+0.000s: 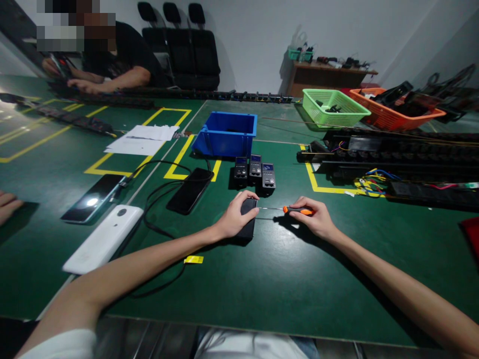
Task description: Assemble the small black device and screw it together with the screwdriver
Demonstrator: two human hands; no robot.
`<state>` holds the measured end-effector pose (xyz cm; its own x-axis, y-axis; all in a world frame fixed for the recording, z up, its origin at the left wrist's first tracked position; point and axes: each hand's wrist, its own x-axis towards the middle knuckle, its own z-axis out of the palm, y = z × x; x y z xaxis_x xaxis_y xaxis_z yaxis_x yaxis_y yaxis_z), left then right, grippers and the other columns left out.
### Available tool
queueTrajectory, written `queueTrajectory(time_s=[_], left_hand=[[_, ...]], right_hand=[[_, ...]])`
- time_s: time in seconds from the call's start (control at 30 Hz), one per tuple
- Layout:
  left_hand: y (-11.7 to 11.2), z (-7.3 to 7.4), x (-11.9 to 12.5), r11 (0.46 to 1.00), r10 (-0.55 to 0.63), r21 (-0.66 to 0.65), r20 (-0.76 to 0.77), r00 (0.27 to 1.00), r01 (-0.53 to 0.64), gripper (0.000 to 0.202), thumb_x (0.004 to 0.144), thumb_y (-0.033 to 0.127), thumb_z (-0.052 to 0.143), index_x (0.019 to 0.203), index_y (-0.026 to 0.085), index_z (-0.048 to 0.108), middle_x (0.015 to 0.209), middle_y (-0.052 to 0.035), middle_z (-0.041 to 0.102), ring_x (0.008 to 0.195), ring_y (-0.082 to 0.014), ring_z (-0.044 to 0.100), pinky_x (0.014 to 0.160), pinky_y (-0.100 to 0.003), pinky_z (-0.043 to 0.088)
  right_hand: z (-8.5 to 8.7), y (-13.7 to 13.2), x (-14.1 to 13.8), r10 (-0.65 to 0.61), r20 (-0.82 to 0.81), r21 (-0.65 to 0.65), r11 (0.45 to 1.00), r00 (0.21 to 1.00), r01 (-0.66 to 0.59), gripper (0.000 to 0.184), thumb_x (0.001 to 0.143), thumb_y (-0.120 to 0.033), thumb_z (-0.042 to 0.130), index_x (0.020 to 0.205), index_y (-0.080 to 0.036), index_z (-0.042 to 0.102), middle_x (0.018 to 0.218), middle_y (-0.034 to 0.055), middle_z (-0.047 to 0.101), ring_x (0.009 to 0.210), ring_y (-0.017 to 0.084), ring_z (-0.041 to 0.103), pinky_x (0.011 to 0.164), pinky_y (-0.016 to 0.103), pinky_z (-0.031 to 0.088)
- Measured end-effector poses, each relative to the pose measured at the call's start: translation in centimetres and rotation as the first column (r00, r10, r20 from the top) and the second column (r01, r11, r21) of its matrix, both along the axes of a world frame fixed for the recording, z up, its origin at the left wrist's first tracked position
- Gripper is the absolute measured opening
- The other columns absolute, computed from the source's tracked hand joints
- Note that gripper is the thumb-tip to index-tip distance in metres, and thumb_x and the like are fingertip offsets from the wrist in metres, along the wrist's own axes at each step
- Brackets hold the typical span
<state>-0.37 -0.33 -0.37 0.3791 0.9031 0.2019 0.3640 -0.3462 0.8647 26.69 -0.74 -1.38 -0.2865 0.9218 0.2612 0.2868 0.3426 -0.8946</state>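
Observation:
My left hand [236,217] is closed round a small black box-shaped device [247,230] on the green table, its thumb and fingers over the top. Between the thumb and fingers of my right hand [313,216] is a screwdriver [298,211] with an orange and black handle. Its thin shaft points left and reaches the right-hand face of the device; the exact contact of the tip is too small to make out. Just beyond stand three similar black devices [255,167] with small screens and sockets.
Behind the devices sits a blue bin [228,133]. Two phones [190,191], a white power bank [103,239] and a black cable lie left. Green [333,107] and orange baskets [396,107] and black rails with wires [374,149] are at right. Another person [123,60] works across the table.

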Motion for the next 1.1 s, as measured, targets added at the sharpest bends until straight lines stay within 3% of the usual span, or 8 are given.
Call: queueTrajectory(time_s=[0.17, 0.43, 0.77, 0.93, 1.1], left_hand=[[0.07, 0.02, 0.0, 1.0, 0.0, -0.002, 0.005, 1.0, 0.0, 0.025, 0.085, 0.029, 0.055, 0.107, 0.02, 0.054, 0.105, -0.0044, 0.056, 0.097, -0.0192, 0.054, 0.092, -0.034, 0.042], [-0.03, 0.23, 0.08, 1.0, -0.018, -0.004, 0.001, 1.0, 0.018, 0.024, 0.085, 0.028, 0.055, 0.107, 0.02, 0.055, 0.105, -0.0046, 0.056, 0.1, -0.0201, 0.054, 0.094, -0.036, 0.041], [0.02, 0.14, 0.02, 1.0, -0.008, 0.0, 0.001, 1.0, 0.008, 0.025, 0.084, 0.028, 0.055, 0.108, 0.019, 0.054, 0.104, -0.0045, 0.056, 0.097, -0.0193, 0.053, 0.091, -0.034, 0.041], [0.0, 0.23, 0.0, 1.0, -0.002, -0.006, -0.003, 1.0, 0.002, 0.024, 0.085, 0.028, 0.055, 0.107, 0.019, 0.054, 0.104, -0.0045, 0.056, 0.098, -0.0192, 0.054, 0.091, -0.034, 0.042], [0.05, 0.25, -0.01, 1.0, 0.005, -0.004, 0.011, 1.0, -0.005, 0.024, 0.085, 0.027, 0.055, 0.107, 0.019, 0.054, 0.105, -0.0045, 0.056, 0.099, -0.0195, 0.054, 0.093, -0.034, 0.041]], right_hand=[[0.27, -0.15, -0.06, -0.012, -0.014, -0.004, 1.0, 1.0, 0.012, 0.017, 0.075, -0.033, 0.075, 0.082, -0.019, 0.07, 0.079, 0.0038, 0.065, 0.073, 0.016, 0.06, 0.066, 0.03, 0.047], [0.03, -0.3, -0.09, -0.111, -0.219, -0.227, 0.972, 0.969, 0.06, 0.024, 0.078, -0.041, 0.069, 0.084, -0.018, 0.068, 0.076, 0.0038, 0.067, 0.063, 0.015, 0.061, 0.058, 0.028, 0.049], [0.73, -0.56, -0.27, -0.064, -0.071, -0.241, 0.97, 0.995, 0.045, 0.025, 0.082, -0.04, 0.066, 0.077, -0.016, 0.066, 0.051, -0.0029, 0.057, 0.047, 0.01, 0.052, 0.05, 0.023, 0.04], [0.43, -0.44, -0.2, -0.085, -0.047, -0.219, 0.973, 0.995, 0.073, 0.026, 0.076, -0.041, 0.071, 0.082, -0.015, 0.066, 0.062, 0.0004, 0.064, 0.052, 0.012, 0.056, 0.052, 0.024, 0.044], [0.42, -0.31, -0.05, -0.074, 0.01, -0.133, 0.988, 0.997, 0.075, 0.026, 0.074, -0.039, 0.074, 0.086, -0.017, 0.069, 0.085, 0.007, 0.072, 0.072, 0.018, 0.065, 0.066, 0.031, 0.051]])
